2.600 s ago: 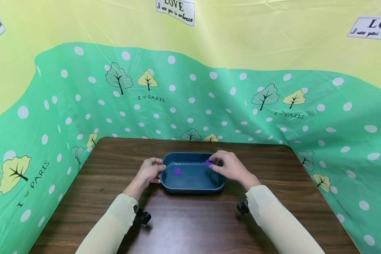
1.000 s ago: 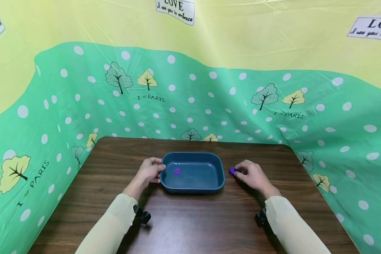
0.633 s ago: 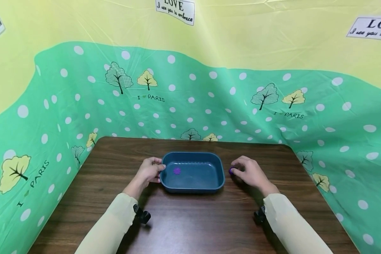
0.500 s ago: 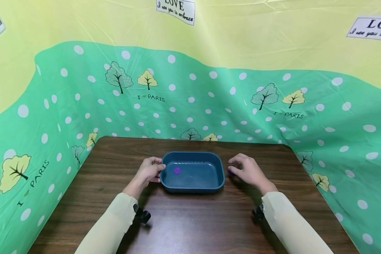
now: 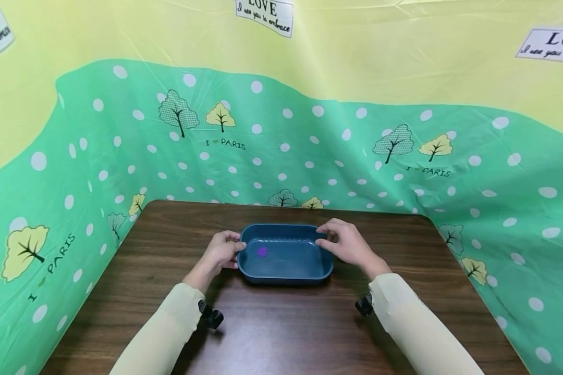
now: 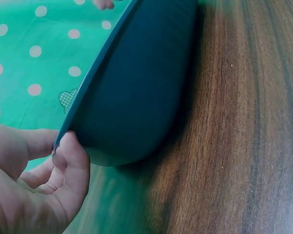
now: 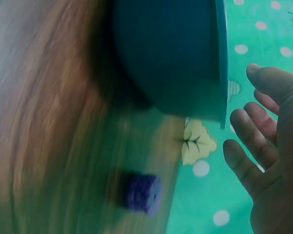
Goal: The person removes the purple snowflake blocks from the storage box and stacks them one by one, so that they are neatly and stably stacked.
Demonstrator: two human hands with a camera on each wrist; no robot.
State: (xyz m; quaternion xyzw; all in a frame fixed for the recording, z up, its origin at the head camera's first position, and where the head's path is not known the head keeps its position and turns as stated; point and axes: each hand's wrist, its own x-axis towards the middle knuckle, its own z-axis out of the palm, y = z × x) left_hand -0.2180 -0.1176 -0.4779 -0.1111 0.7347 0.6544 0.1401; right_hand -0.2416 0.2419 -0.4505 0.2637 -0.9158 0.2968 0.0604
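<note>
A dark blue rectangular basin [image 5: 286,268] stands on the table. My left hand [image 5: 221,251] pinches the rim at its left end; in the left wrist view thumb and fingers lie either side of that rim. One small purple flower-shaped piece [image 5: 261,252] lies inside, towards the left. Over the right end is my right hand [image 5: 349,244], fingers parted with nothing between them. In the right wrist view, a short stack of purple pieces [image 7: 144,194] sits on the table just outside the basin; in the head view the right hand hides it.
The dark wooden table [image 5: 281,333] extends around the basin. Behind it hangs a green and yellow printed cloth [image 5: 281,130]. A small black camera is strapped at each wrist, below the cream sleeves.
My right hand lifted a purple piece from the basin's right side, set it down on the table to the right, let go and moved back over the basin. The left hand has stayed put.
</note>
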